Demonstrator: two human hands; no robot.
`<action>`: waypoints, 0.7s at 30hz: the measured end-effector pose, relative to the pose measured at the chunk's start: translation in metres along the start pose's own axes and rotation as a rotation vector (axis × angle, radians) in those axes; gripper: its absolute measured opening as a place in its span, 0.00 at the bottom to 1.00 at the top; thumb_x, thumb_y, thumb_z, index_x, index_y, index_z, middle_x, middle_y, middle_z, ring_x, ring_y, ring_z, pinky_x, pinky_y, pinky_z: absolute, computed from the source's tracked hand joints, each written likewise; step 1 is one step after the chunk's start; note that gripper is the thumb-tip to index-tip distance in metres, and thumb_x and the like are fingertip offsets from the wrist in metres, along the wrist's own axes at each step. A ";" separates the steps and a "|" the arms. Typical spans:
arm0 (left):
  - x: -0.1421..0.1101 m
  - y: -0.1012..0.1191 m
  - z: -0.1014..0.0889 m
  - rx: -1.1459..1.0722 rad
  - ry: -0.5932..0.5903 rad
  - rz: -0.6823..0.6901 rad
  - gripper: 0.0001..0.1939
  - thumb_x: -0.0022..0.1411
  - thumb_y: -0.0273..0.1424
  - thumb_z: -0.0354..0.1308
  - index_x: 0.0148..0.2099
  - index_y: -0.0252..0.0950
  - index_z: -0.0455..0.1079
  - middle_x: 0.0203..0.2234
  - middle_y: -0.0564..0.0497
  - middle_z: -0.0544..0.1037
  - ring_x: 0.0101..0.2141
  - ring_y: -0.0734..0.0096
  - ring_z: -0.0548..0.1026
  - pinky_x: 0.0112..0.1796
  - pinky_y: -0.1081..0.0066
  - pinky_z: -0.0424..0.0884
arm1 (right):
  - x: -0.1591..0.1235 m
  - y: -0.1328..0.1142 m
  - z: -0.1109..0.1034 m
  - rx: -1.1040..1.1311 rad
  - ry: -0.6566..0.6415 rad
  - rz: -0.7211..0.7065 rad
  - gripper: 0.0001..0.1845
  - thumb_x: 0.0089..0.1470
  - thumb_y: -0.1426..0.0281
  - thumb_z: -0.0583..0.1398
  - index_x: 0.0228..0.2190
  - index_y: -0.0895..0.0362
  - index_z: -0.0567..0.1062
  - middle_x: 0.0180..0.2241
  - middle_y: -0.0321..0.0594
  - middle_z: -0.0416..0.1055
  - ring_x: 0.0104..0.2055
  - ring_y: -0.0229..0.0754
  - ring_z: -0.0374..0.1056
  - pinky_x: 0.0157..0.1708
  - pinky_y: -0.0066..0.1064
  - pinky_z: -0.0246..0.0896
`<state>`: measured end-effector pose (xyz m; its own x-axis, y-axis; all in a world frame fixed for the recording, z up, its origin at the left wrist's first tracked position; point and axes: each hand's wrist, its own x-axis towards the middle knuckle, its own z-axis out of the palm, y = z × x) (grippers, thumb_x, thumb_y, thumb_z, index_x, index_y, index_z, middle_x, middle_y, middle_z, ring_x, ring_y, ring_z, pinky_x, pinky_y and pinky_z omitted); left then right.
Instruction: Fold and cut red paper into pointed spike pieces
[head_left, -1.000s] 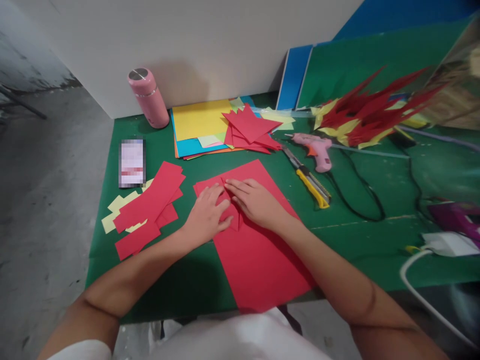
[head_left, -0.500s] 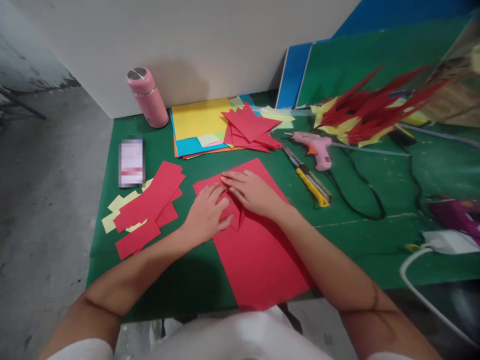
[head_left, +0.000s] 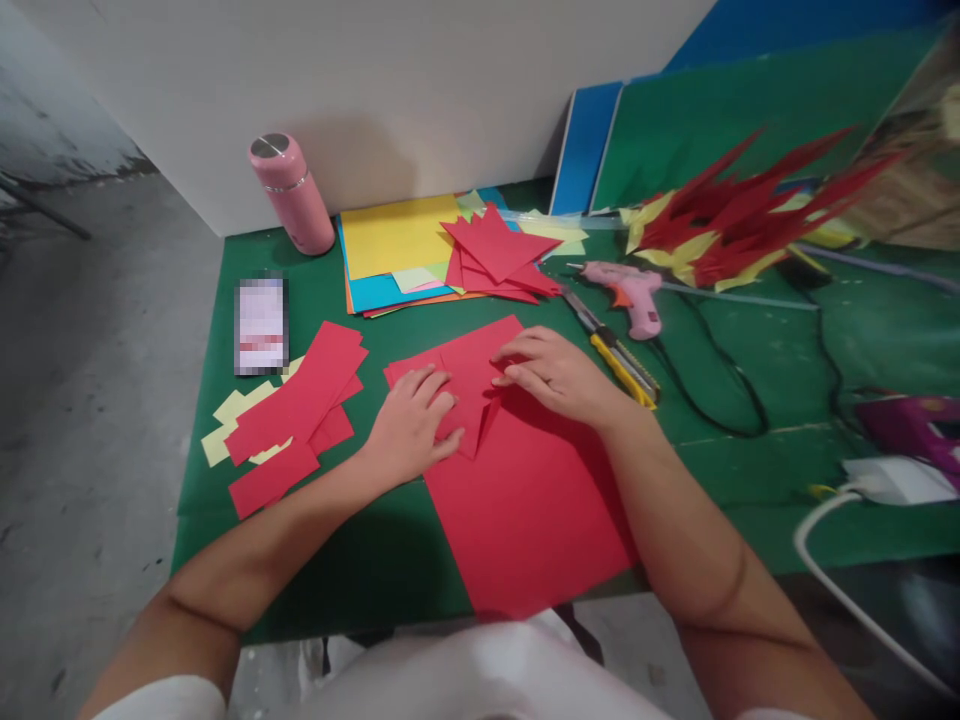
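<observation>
A large red paper sheet (head_left: pixel 532 520) lies at an angle in front of me, and a smaller folded piece of red paper (head_left: pixel 471 385) rests on its far part. My left hand (head_left: pixel 409 425) lies on the left side of the folded piece, fingers stretched out over it. At the right side, my right hand (head_left: pixel 559 378) has its thumb and fingertips drawn together on the edge of that piece. Below those fingertips the paper's right flap stands slightly raised, with a dark gap under it. The fingertips partly hide the edge.
Cut red strips (head_left: pixel 296 400) over pale yellow pieces lie left. Beyond are a phone (head_left: pixel 261 325), pink bottle (head_left: pixel 292 195), coloured sheets (head_left: pixel 397 235) and pointed red cutouts (head_left: pixel 499 250). To the right lie a utility knife (head_left: pixel 619 360), pink glue gun (head_left: pixel 630 295) and red-yellow paper flames (head_left: pixel 735 220).
My right hand has moved right, away from my left hand, to the folded paper's right edge. The flap there has lifted a little. My left hand has stayed nearly in place.
</observation>
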<state>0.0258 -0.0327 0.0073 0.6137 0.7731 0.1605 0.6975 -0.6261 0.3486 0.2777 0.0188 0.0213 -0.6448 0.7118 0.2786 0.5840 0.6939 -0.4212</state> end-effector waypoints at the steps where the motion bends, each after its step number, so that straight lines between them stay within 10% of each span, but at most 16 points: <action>1: 0.000 0.000 0.000 -0.004 0.001 -0.002 0.13 0.62 0.35 0.58 0.47 0.35 0.71 0.56 0.38 0.71 0.61 0.46 0.63 0.59 0.49 0.65 | -0.001 0.001 -0.002 -0.004 0.003 -0.013 0.26 0.68 0.63 0.48 0.31 0.53 0.83 0.39 0.44 0.78 0.44 0.48 0.67 0.45 0.43 0.65; 10: -0.001 -0.001 0.002 -0.011 0.023 -0.009 0.13 0.62 0.36 0.58 0.46 0.35 0.70 0.55 0.38 0.70 0.60 0.48 0.64 0.59 0.50 0.64 | -0.004 0.001 0.001 0.021 0.085 -0.027 0.23 0.67 0.64 0.50 0.28 0.53 0.80 0.37 0.43 0.79 0.42 0.48 0.69 0.44 0.43 0.65; 21: -0.005 -0.005 0.002 -0.157 0.315 -0.192 0.15 0.63 0.39 0.57 0.49 0.38 0.62 0.49 0.41 0.69 0.54 0.54 0.67 0.55 0.52 0.63 | 0.003 -0.025 0.032 0.074 -0.042 0.049 0.36 0.60 0.50 0.57 0.63 0.54 0.60 0.56 0.52 0.69 0.57 0.55 0.64 0.55 0.49 0.61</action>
<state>0.0205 -0.0334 0.0029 0.3172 0.8832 0.3456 0.7087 -0.4629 0.5324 0.2451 0.0000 0.0048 -0.6374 0.7386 0.2197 0.5785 0.6470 -0.4966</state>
